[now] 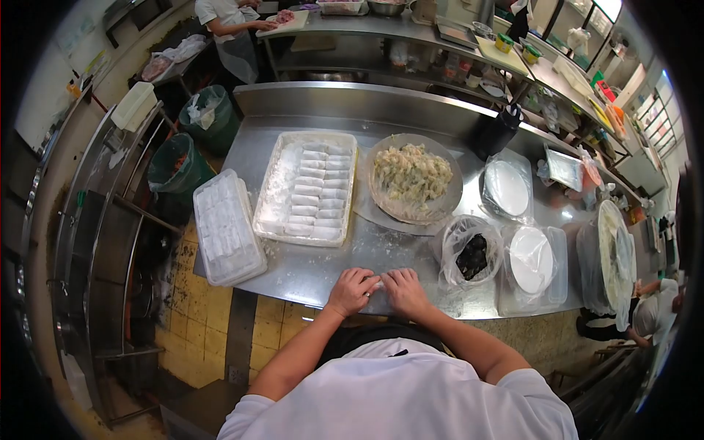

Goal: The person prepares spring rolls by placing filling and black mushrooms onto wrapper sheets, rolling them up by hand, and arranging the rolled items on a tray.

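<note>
At the front edge of the steel table, my left hand and my right hand meet fingertip to fingertip. Both are closed on a small whitish piece, mostly hidden by the fingers. Beyond them to the left, a white tray holds rows of white floured rolls. Straight ahead is a round platter heaped with pale chopped filling. To the right of my right hand stands a clear plastic bag with dark pieces inside. White round wrappers lie beside it.
A lidded white container sits at the left table edge. More wrapped white rounds and a black holder are at the back right. Green bins stand left. A co-worker works at the far counter; another person is far right.
</note>
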`<control>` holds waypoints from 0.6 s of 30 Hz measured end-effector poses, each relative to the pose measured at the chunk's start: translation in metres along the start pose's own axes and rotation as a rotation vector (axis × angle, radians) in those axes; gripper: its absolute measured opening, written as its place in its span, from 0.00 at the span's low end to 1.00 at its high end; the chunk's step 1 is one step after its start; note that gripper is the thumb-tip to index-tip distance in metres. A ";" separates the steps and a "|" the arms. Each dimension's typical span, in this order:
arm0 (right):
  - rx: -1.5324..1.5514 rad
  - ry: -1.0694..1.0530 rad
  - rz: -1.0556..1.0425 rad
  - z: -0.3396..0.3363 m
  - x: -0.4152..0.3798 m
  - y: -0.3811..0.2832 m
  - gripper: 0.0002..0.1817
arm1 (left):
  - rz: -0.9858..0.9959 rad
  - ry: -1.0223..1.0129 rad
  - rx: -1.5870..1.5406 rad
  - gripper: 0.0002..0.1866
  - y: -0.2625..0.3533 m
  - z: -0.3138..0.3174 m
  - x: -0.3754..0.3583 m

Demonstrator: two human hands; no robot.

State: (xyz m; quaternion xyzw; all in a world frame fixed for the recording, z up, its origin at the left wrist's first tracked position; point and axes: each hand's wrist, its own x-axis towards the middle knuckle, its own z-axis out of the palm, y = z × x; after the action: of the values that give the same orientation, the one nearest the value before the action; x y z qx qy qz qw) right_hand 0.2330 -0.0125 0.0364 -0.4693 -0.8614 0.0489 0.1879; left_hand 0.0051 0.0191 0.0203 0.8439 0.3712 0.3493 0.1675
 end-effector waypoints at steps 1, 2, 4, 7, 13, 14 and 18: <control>-0.021 0.003 -0.005 0.001 0.000 -0.001 0.22 | -0.010 0.018 0.009 0.13 -0.001 0.003 0.000; -0.043 -0.002 0.009 0.001 -0.001 -0.002 0.24 | -0.025 0.018 0.012 0.13 -0.001 0.005 0.000; -0.085 -0.012 0.029 -0.006 0.002 -0.007 0.27 | -0.058 0.024 0.021 0.15 -0.003 0.008 0.002; -0.137 -0.038 0.022 -0.009 0.008 -0.013 0.33 | -0.141 0.018 -0.008 0.19 -0.002 0.008 -0.002; 0.018 -0.180 0.052 -0.009 0.024 -0.013 0.39 | -0.366 0.192 0.081 0.24 -0.016 -0.019 -0.032; 0.041 -0.255 0.074 -0.007 0.027 -0.013 0.39 | -0.379 0.201 0.088 0.24 -0.019 -0.021 -0.037; 0.381 -0.348 0.320 -0.018 0.052 -0.024 0.34 | -0.385 0.234 0.110 0.24 -0.033 -0.025 -0.043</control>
State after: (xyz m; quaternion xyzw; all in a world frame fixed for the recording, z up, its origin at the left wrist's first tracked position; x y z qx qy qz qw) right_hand 0.1953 0.0158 0.0733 -0.5398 -0.7712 0.3183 0.1123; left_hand -0.0507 0.0095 -0.0001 0.7192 0.5607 0.3856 0.1404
